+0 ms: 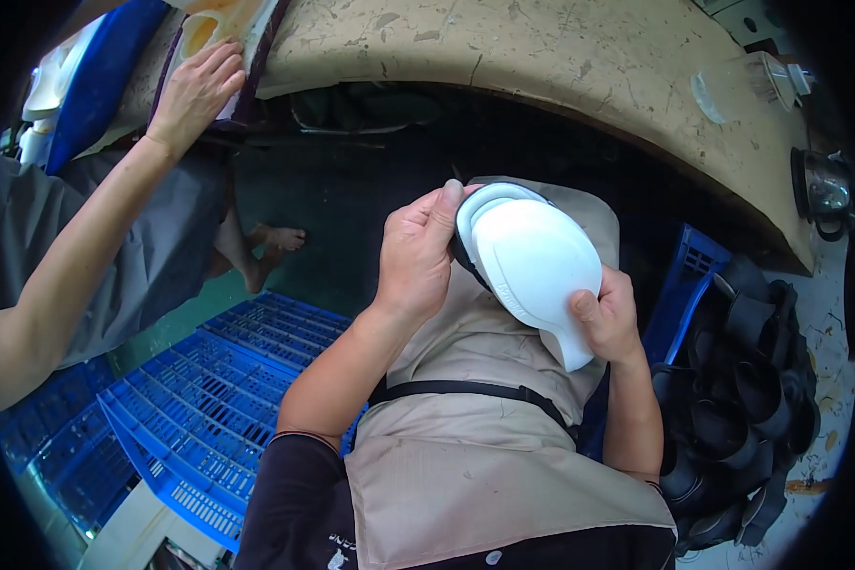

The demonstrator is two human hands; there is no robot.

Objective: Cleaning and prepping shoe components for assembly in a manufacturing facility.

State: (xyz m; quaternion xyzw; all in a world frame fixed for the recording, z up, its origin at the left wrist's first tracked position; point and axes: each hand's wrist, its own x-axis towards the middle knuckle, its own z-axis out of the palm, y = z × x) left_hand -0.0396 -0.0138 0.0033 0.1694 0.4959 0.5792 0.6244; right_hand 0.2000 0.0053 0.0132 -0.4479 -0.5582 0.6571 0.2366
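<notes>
A white, smooth piece shaped like a shoe last (540, 249) is held over my lap, its broad rounded end up and to the left, its narrow end down. Dark material (463, 249) edges its left side; most of that material is hidden beneath. My left hand (418, 249) grips the rounded end at this dark edge, thumb on top. My right hand (606, 318) is closed around the lower right side near the narrow end, thumb pressed on the white face.
A worn tan worktable (503, 57) curves across the front, with a clear plastic piece (708, 97) on it. Blue crates (223, 380) stand at left. Black curved shoe parts (731, 408) are heaped at right. At far left, another person's hand (204, 85) touches a yellowish piece.
</notes>
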